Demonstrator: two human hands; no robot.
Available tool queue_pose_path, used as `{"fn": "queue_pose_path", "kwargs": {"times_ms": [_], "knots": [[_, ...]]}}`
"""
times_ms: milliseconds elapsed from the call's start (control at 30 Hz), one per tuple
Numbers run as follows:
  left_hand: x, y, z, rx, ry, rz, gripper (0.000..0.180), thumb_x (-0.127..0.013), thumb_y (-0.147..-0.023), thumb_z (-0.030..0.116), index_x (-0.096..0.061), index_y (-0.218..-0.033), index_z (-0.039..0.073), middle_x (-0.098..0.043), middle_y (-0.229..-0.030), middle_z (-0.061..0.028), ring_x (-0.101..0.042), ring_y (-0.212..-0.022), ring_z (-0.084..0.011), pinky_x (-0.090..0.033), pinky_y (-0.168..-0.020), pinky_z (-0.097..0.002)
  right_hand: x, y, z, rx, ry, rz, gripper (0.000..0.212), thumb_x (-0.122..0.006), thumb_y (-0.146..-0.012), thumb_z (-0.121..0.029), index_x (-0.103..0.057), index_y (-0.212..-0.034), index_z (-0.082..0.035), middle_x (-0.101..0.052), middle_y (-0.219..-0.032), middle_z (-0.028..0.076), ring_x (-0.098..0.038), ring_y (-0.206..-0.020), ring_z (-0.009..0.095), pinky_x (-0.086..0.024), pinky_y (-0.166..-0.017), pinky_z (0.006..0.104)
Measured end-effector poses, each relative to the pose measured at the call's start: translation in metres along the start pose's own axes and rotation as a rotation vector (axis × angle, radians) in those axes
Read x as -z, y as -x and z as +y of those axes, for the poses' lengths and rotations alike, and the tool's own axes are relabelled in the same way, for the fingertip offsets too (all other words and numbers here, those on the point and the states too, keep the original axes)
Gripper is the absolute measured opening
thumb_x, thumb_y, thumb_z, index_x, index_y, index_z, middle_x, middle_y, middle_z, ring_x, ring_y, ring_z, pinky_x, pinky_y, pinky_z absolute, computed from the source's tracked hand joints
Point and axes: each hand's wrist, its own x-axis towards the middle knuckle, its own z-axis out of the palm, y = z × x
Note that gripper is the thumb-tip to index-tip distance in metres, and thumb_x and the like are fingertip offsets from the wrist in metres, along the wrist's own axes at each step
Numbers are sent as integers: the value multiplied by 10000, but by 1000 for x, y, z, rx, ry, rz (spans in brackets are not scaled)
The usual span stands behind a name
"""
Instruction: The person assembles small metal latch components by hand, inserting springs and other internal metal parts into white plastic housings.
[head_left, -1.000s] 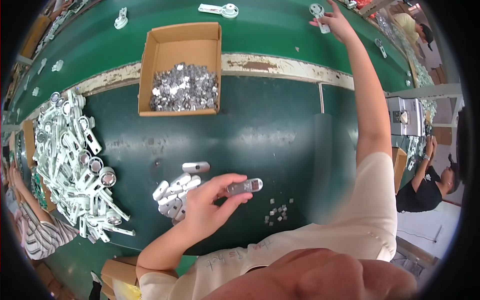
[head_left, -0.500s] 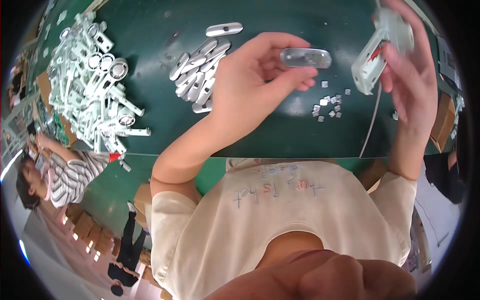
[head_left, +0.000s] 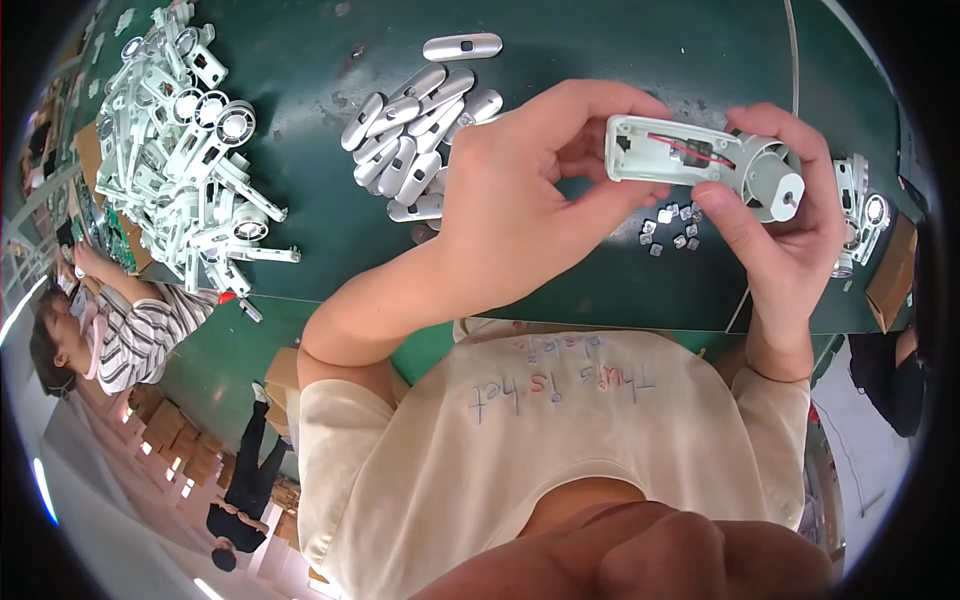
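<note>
Between my two hands is a pale plastic handheld-fan housing [head_left: 640, 160], its long hollow side facing up. Red wire and a dark part lie inside, and a metal shaft sticks out of its round end. My right hand [head_left: 785, 210] is closed around that round end, thumb on the near edge. My left hand [head_left: 540, 190] grips the other end, thumb below and fingers behind. The silver oval cover that hand held is not visible now, perhaps hidden behind the housing. Small clear square pieces [head_left: 650, 238] lie on the table beneath.
A heap of pale fan housings [head_left: 190, 160] covers the table's left side. Silver oval covers [head_left: 400, 130] are piled left of my left hand, with a single cover [head_left: 462, 46] beyond. More fan parts [head_left: 872, 215] and a cardboard box [head_left: 892, 275] are at right. A person [head_left: 130, 340] sits at left.
My right hand has brought the fan housing leftward and turned it hollow side up, meeting my left hand. The silver cover has gone out of sight.
</note>
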Motion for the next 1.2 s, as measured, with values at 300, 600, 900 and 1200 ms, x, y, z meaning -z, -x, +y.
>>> {"fn": "queue_pose_path", "kwargs": {"times_ms": [300,600,900,1200], "knots": [[-1,-1,-1,25,51,-4,337,-699,-738,-28,-587,-1055,-13,-665,-925,-78,-646,-846,-111,-545,-717,-222,2,-1,3,-4,39,-21,436,-719,-719,17,-530,-1111,36,-562,-1096,90,-552,-943,129,-437,-827,232],[0,-1,-1,-17,67,-35,310,-678,-767,-25,-568,-1057,-30,-660,-896,-91,-651,-814,-118,-544,-705,-219,1,-1,-4,-98,90,-30,420,-713,-723,22,-533,-1102,43,-562,-1086,86,-545,-949,125,-429,-832,229],[-1,-3,0,47,95,-26,194,-532,-851,-43,-503,-1042,-50,-644,-892,-110,-655,-776,-124,-528,-663,-210,0,-7,-5,-393,-69,-150,300,-663,-733,32,-544,-1007,9,-554,-960,55,-507,-800,85,-387,-696,180],[11,-1,-10,-176,-323,-57,189,-583,-830,-81,-518,-1005,-51,-566,-913,-77,-571,-786,-96,-466,-684,-208,-2,-5,6,-105,75,-113,256,-622,-727,88,-528,-951,9,-524,-921,89,-489,-840,120,-387,-739,222]]}}
